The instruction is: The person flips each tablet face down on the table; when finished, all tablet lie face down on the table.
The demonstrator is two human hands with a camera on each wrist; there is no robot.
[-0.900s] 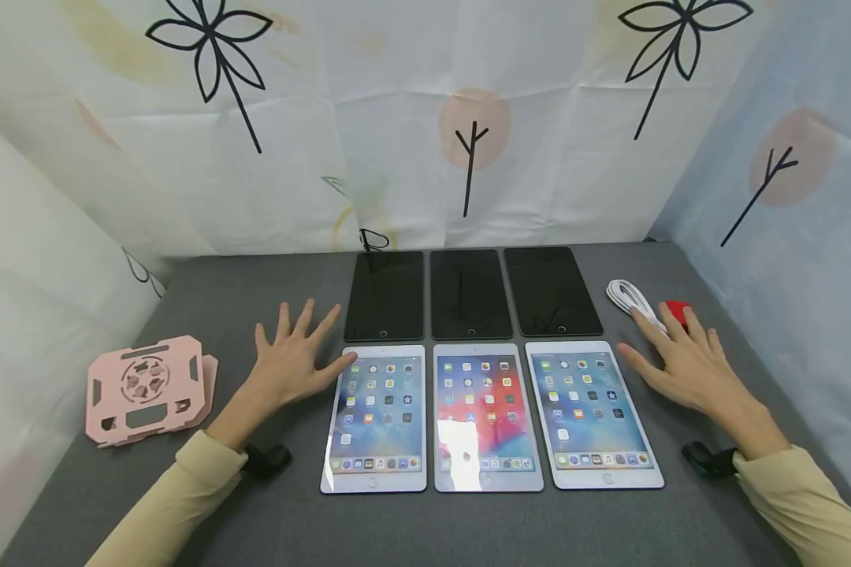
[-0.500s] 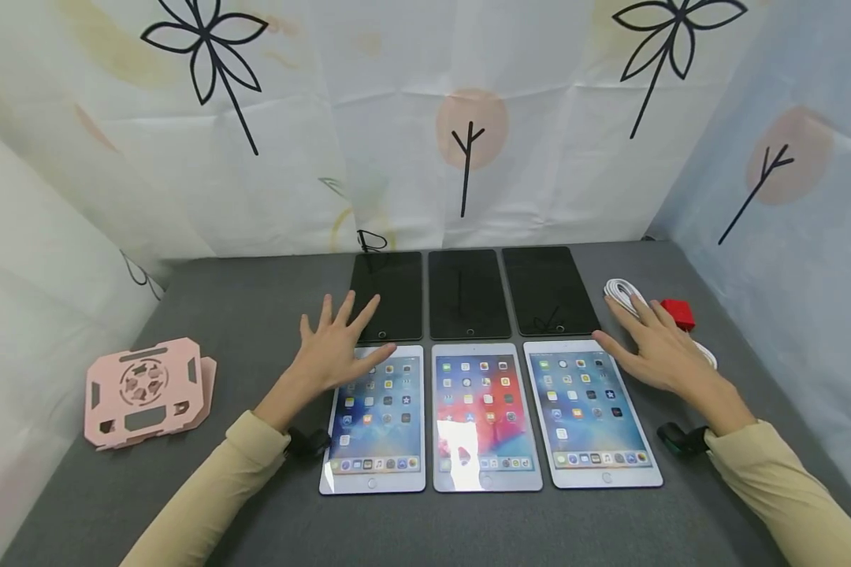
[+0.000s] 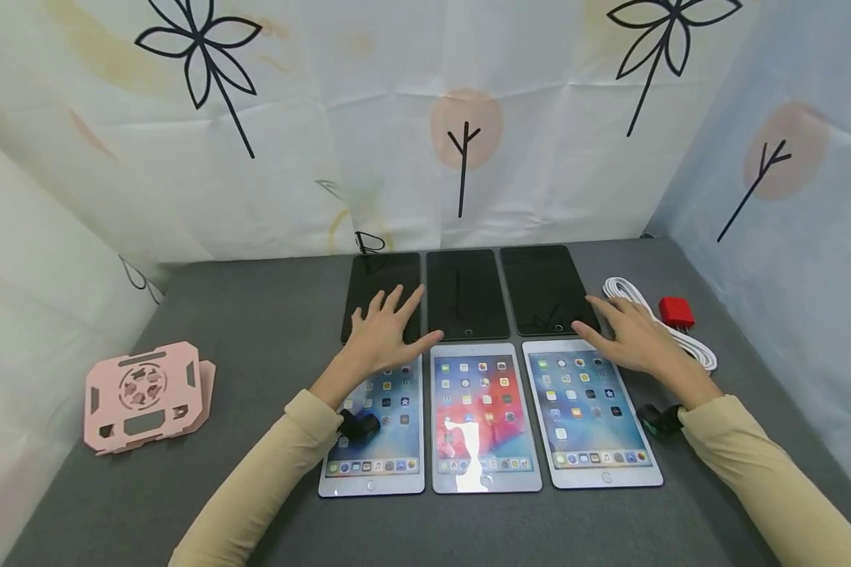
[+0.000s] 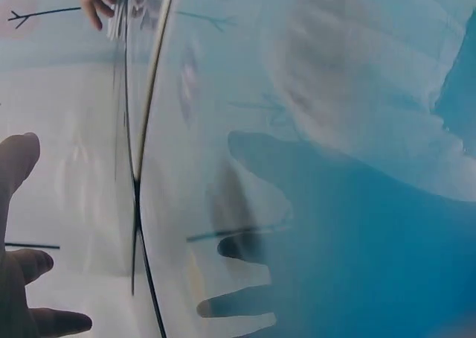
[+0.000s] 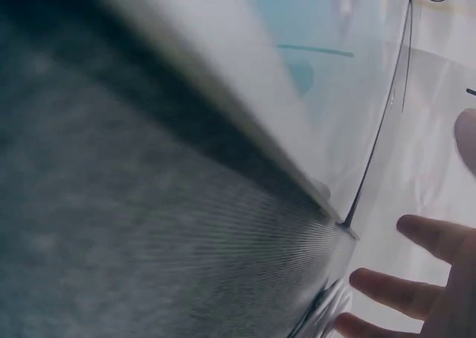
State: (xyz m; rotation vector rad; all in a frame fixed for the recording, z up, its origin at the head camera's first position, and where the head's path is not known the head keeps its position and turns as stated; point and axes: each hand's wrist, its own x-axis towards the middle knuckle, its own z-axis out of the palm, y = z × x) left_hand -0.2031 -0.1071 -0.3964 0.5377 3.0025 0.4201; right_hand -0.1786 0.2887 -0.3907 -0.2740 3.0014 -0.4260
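My left hand [image 3: 383,337], fingers spread, is over the top of the left white tablet [image 3: 390,465] and the lower part of the left black tablet [image 3: 379,272]. Its fingers hold nothing; in the left wrist view they reflect in a glossy screen. My right hand [image 3: 634,339], also spread, is above the top right corner of the right white tablet [image 3: 592,417], its thumb and index finger near the right black tablet [image 3: 544,287]. Between them lie the middle white tablet [image 3: 485,409] and the middle black tablet [image 3: 468,295]. Whether either hand touches a tablet, I cannot tell.
A coiled white cable [image 3: 695,348] and a red plug adapter [image 3: 676,312] lie beyond my right hand. Pink slotted plates [image 3: 145,398] are stacked at the left of the grey table [image 3: 269,299]. Patterned cloth [image 3: 390,118] closes off the back and sides.
My left hand has moved right from the table beside the left white tablet to over it. My right hand has moved left, uncovering the red adapter and more of the cable.
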